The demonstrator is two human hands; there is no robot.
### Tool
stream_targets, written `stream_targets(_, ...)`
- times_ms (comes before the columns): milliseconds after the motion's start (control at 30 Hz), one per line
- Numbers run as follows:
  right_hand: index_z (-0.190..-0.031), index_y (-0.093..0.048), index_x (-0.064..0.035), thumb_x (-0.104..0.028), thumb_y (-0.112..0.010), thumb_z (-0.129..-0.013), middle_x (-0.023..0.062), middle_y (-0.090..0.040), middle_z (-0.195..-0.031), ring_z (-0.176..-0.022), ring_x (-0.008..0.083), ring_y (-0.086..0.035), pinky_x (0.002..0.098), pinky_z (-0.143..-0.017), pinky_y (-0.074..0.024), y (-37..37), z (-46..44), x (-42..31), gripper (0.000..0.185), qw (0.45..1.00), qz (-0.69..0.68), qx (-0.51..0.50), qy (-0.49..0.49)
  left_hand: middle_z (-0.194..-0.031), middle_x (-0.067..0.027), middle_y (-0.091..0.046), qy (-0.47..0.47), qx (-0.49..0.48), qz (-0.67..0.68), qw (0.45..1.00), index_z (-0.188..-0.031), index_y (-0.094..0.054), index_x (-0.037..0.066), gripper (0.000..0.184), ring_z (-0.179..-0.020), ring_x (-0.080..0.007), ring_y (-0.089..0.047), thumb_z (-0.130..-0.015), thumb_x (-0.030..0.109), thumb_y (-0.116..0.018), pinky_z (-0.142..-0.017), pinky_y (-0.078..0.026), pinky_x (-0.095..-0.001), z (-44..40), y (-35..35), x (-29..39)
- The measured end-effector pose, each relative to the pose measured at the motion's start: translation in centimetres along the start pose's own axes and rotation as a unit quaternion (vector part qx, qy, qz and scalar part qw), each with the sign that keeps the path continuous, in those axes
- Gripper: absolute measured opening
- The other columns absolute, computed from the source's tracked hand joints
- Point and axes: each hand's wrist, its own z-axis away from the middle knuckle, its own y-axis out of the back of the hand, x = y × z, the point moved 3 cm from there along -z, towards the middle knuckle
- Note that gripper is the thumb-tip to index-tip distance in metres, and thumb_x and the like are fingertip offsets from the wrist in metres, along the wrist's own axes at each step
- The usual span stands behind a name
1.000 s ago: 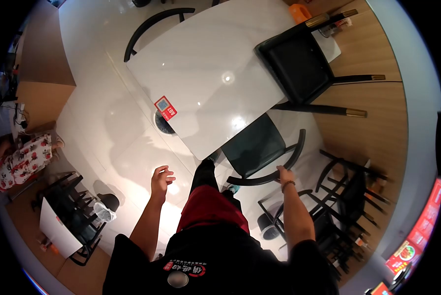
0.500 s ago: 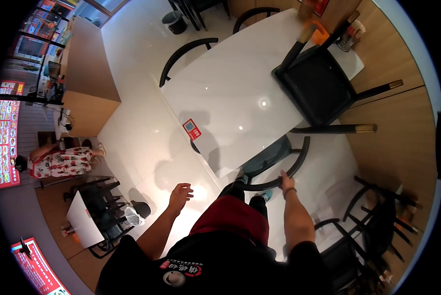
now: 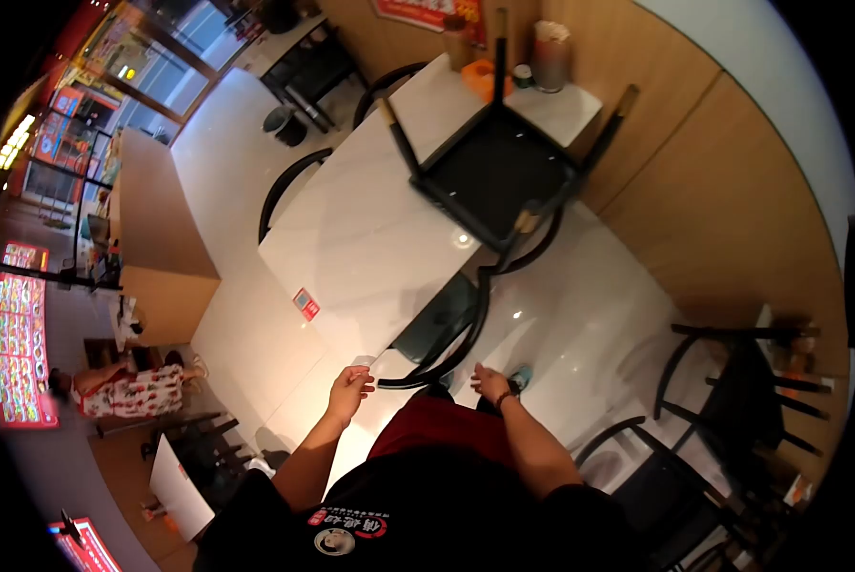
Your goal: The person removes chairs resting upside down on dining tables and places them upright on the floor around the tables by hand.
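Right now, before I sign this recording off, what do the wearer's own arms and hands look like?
Both the left hand and the right hand are bare, with no gloves. A thin dark band circles the right wrist; none shows on the left. Black short sleeves end above the elbows.

On my feed, the left hand (image 3: 351,393) is just beside one end of a curved chair back (image 3: 468,348), the right hand (image 3: 490,383) near it. The pale counter (image 3: 351,214) bears an upturned chair (image 3: 500,179).
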Motion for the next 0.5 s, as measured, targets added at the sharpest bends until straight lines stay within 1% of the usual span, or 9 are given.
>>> stream_targets(100,-0.108,-0.062,0.002,-0.045,-0.057,-0.098,0.0131,-0.068,-0.096,-0.076,0.0216,-0.066,0.0341,-0.067,-0.0573,9.3,3.2,4.8,0.048,0.999,0.028,-0.012,-0.021,-0.099,-0.0046,-0.068,-0.05,-0.059,-0.012,0.997,-0.115,-0.062,0.009,0.024,-0.087,-0.0146,-0.065,-0.096,0.024,-0.06,-0.074,-0.049,-0.0279,0.0,-8.6,3.0)
stream_targets(167,-0.101,-0.063,0.002,-0.041,-0.058,-0.098,0.0139,-0.067,-0.091,-0.075,0.0229,-0.066,0.0344,-0.065,-0.0576,17.0,7.4,5.8,0.043,0.996,-0.037,0.05,-0.072,-0.102,-0.0066,-0.066,-0.138,-0.069,-0.132,0.979,-0.121,-0.06,0.005,0.037,-0.088,-0.0155,-0.063,-0.09,0.024,-0.068,-0.079,-0.051,-0.0291,-2.1,-13.1,4.2)
stream_targets(233,-0.097,-0.063,0.0024,-0.038,-0.059,-0.097,0.0146,-0.067,-0.089,-0.073,0.0242,-0.066,0.0348,-0.064,-0.0573,26.4,10.8,7.7,0.04,0.983,-0.076,0.164,-0.045,-0.106,-0.0098,-0.064,-0.195,-0.045,-0.115,0.973,-0.128,-0.054,0.002,0.051,-0.085,-0.0161,-0.062,-0.085,0.02,-0.075,-0.082,-0.051,-0.0306,-3.5,-17.7,7.1)
stream_targets(267,-0.09,-0.063,-0.0014,-0.033,-0.059,-0.096,0.0147,-0.065,-0.085,-0.074,0.0271,-0.066,0.0375,-0.062,-0.0561,31.6,11.4,10.0,0.033,0.965,-0.112,0.235,-0.019,-0.114,-0.0138,-0.059,-0.214,-0.034,-0.12,0.969,-0.137,-0.043,-0.001,0.07,-0.09,-0.0182,-0.06,-0.08,0.018,-0.08,-0.085,-0.051,-0.0325,-4.4,-19.2,9.1)
stream_targets(300,-0.09,-0.063,-0.0014,-0.033,-0.059,-0.096,0.0147,-0.065,-0.085,-0.074,0.0271,-0.066,0.0375,-0.062,-0.0561,35.3,13.1,9.8,0.033,0.961,-0.118,0.249,-0.01,-0.127,-0.0183,-0.053,-0.241,-0.031,-0.136,0.961,-0.146,-0.03,0.0,0.093,-0.105,-0.0248,-0.058,-0.074,0.023,-0.085,-0.092,-0.049,-0.0359,-4.9,-20.5,12.0)
stream_targets(367,-0.09,-0.06,-0.0044,-0.028,-0.056,-0.095,0.0111,-0.061,-0.078,-0.067,0.0229,-0.062,0.0339,-0.056,-0.051,41.1,18.3,9.0,0.025,0.916,-0.249,0.311,0.055,-0.139,-0.0241,-0.043,-0.346,-0.021,-0.185,0.919,-0.152,-0.018,0.0,0.115,-0.123,-0.0339,-0.05,-0.065,0.027,-0.09,-0.102,-0.044,-0.0405,-6.4,-22.4,17.9)
stream_targets(433,-0.09,-0.058,-0.0073,-0.024,-0.053,-0.095,0.0076,-0.058,-0.071,-0.06,0.0187,-0.058,0.0303,-0.05,-0.0458,43.5,22.7,8.7,0.018,0.847,-0.375,0.36,0.114,-0.147,-0.0271,-0.035,-0.394,-0.04,-0.269,0.878,-0.154,-0.012,0.0,0.129,-0.133,-0.0399,-0.041,-0.058,0.03,-0.094,-0.111,-0.036,-0.0423,-9.9,-24.3,21.4)
stream_targets(467,-0.089,-0.059,-0.007,-0.024,-0.054,-0.094,0.0062,-0.059,-0.07,-0.057,0.0178,-0.058,0.0293,-0.048,-0.046,43.6,23.8,8.4,0.018,0.837,-0.36,0.396,0.113,-0.149,-0.0277,-0.032,-0.433,-0.054,-0.333,0.836,-0.154,-0.01,-0.001,0.133,-0.136,-0.0414,-0.037,-0.056,0.03,-0.094,-0.113,-0.033,-0.042,-10.5,-25.4,23.3)
stream_targets(500,-0.088,-0.06,-0.0066,-0.023,-0.055,-0.094,0.0048,-0.06,-0.07,-0.054,0.0169,-0.058,0.0283,-0.046,-0.0461,43.3,24.3,7.9,0.018,0.827,-0.344,0.432,0.11,-0.149,-0.0262,-0.034,-0.455,-0.056,-0.402,0.793,-0.155,-0.011,0.002,0.134,-0.135,-0.0405,-0.039,-0.054,0.03,-0.095,-0.112,-0.034,-0.0424,-10.9,-26.7,24.6)
